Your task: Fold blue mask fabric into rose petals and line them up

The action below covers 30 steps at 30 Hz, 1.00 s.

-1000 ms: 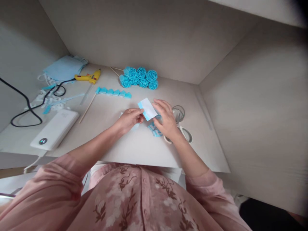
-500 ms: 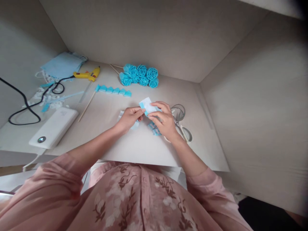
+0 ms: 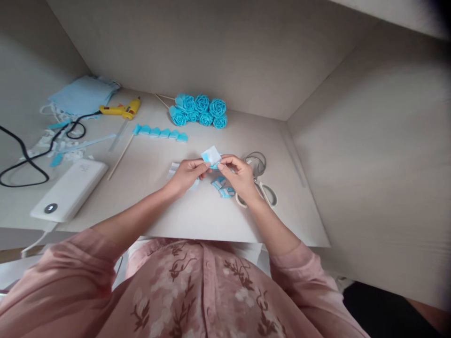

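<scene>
Between my two hands is a small white and blue fabric piece (image 3: 212, 156), its white side facing up and its blue edges folded over. My left hand (image 3: 190, 174) pinches its left lower corner between thumb and fingers. On the other side, my right hand (image 3: 238, 173) pinches the right lower edge. Below the right hand lie several folded blue and white pieces (image 3: 222, 187) on the table. More pale pieces (image 3: 173, 170) are partly hidden behind my left hand. Scissors (image 3: 269, 193) with cream handles lie under and beside my right wrist.
Blue fabric roses (image 3: 202, 111) on sticks lie at the back. Left of them are a yellow glue gun (image 3: 121, 109), a row of blue petals (image 3: 160, 133) joined to a wooden stick (image 3: 120, 157), blue masks (image 3: 82, 95), scraps and a white power bank (image 3: 70, 190). A roll of tape (image 3: 256, 163) sits right.
My right hand has moved lower on the fabric piece and pinches its lower edge. The piece has turned, with its white corner pointing up. The whole view has shifted slightly.
</scene>
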Available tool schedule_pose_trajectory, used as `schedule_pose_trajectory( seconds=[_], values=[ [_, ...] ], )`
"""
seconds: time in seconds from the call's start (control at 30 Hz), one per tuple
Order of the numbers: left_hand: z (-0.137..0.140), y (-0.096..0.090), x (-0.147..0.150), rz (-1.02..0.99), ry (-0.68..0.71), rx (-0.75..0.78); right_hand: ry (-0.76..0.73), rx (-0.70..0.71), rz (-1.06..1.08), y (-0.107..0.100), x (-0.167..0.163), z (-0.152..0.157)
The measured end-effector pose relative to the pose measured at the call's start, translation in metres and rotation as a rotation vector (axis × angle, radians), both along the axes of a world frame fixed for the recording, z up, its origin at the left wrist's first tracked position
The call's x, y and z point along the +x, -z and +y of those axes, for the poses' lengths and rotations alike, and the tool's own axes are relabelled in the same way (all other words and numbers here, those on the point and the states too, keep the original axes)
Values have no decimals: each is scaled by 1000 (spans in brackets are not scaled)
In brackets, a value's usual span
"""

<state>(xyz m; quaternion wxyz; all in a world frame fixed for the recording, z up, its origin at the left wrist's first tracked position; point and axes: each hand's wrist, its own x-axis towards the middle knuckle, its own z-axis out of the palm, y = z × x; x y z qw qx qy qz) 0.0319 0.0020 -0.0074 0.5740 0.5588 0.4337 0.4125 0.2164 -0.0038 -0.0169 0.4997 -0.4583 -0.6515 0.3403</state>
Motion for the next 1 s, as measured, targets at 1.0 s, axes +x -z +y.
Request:
schedule_pose_trajectory(
  seconds=[1.0],
  values=[
    [-1,-2,1,-102,-60,-65,-212,-314,282,-2,-3,0]
  ],
)
